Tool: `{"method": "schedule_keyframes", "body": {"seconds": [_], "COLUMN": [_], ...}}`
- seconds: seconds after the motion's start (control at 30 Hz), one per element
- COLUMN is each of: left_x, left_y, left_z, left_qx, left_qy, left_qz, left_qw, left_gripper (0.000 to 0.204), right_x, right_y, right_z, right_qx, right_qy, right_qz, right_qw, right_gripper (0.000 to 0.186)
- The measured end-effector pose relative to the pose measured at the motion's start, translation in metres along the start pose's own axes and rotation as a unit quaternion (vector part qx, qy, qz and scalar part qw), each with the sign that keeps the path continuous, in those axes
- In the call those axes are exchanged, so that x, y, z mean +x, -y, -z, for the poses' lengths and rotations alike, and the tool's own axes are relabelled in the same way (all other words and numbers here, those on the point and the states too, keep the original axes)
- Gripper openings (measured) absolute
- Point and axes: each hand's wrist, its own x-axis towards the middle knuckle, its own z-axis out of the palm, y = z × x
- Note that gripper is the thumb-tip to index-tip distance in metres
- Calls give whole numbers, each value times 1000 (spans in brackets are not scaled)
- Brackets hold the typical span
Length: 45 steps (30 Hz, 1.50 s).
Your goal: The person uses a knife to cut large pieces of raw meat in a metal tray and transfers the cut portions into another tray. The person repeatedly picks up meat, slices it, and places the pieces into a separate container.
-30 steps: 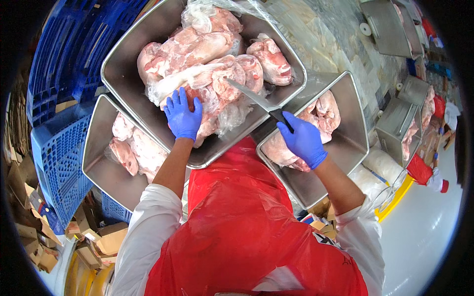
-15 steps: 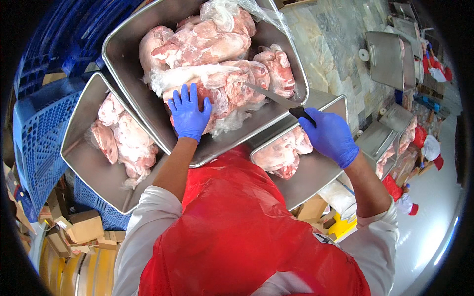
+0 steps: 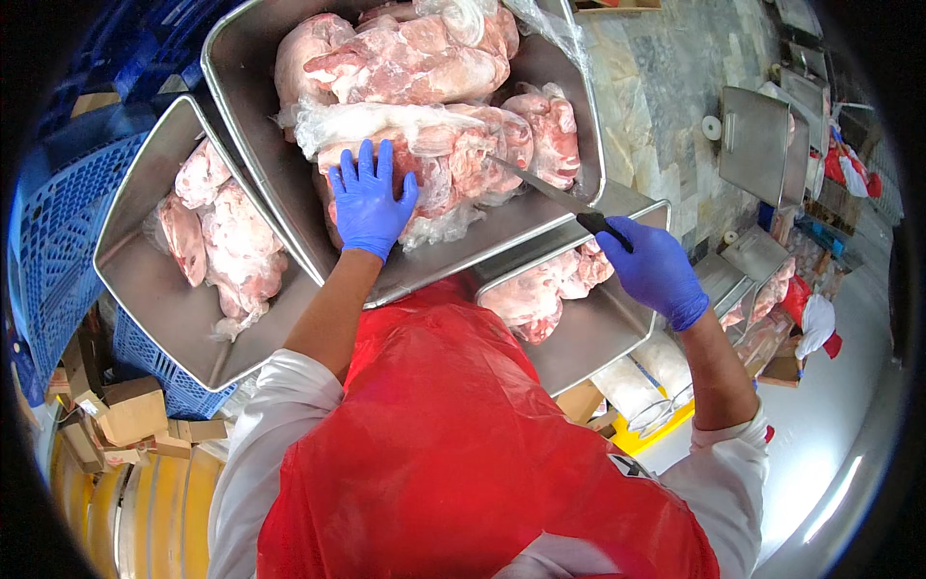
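My left hand, blue-gloved, lies with fingers spread on a piece of raw meat in the large steel tub. Loose clear plastic lies around that piece. My right hand, also gloved, grips a black-handled knife at the tub's right; its blade reaches onto the same meat, and I cannot tell whether the tip is cutting in. More meat pieces fill the back of the tub.
Steel tubs with meat flank the big one at left and right. Blue pallets, cardboard boxes and yellow barrels are at left. Along the right stand more tubs and co-workers in red and white.
The view has shifted, with the side tubs higher in it. My right hand and knife have moved rightward across the meat. My left hand still rests spread on the same piece.
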Motion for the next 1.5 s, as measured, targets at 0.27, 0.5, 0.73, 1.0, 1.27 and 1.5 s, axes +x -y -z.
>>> {"method": "schedule_keyframes", "body": {"seconds": [0.27, 0.5, 0.73, 1.0, 1.27, 1.5], "left_x": [0, 0, 0, 3, 0, -1], "left_y": [0, 0, 1, -2, -3, -5], "left_z": [2, 3, 0, 1, -5, -2], "left_qx": [5, 4, -15, 16, 3, 45], "left_qy": [0, 0, 18, 16, 24, 9], "left_qz": [-1, -4, 3, 2, 1, -15], "left_qw": [1000, 1000, 1000, 1000, 1000, 999], "left_gripper": [69, 67, 69, 69, 70, 66], "right_x": [-5, -14, -17, -19, -12, 5], "right_y": [6, 10, 7, 20, 7, 7], "right_z": [3, -17, -28, -44, -136, -315], "right_qx": [-18, -17, -18, 1, 55, 231], "right_qy": [4, -20, -20, -16, -60, -213], "right_qz": [-7, 17, -11, -33, -81, -122], "right_qw": [1000, 1000, 1000, 999, 993, 941], "right_gripper": [28, 27, 28, 27, 34, 44]}}
